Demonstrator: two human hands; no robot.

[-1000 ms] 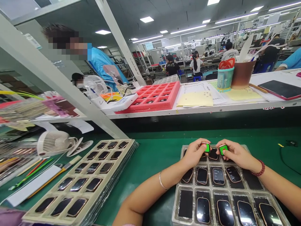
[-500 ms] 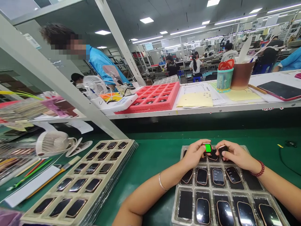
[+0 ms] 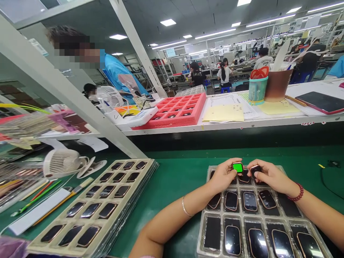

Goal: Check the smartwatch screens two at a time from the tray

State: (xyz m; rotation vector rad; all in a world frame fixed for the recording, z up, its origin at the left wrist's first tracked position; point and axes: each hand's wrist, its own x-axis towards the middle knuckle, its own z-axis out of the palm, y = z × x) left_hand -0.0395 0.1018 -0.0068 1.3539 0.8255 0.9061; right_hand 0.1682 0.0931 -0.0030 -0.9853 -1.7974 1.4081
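Note:
My left hand (image 3: 224, 175) is closed on a watch with a lit green screen (image 3: 238, 167), its thumb at the screen's lower edge. Beside it, my right hand (image 3: 268, 176) grips a dark-screened watch (image 3: 255, 171) between thumb and fingers. Both hands are over the far rows of a clear plastic tray (image 3: 199, 233). Several watches lie in its compartments, among them one with a greyish screen (image 3: 250, 201). One near-left compartment shows only a black pad (image 3: 212, 233). The hands partly cover the far row.
A stack of cream trays (image 3: 63, 218) with watches stands left. Further left are a brush (image 3: 83, 184), pens and a white fan (image 3: 60, 163). A shelf ahead bears a red foam tray (image 3: 197, 111), cups and a tablet (image 3: 322, 101). A person in blue (image 3: 120, 75) leans beyond it.
The green screen now faces the camera more fully, and my left thumb has moved off it towards its lower edge. The view has shifted slightly.

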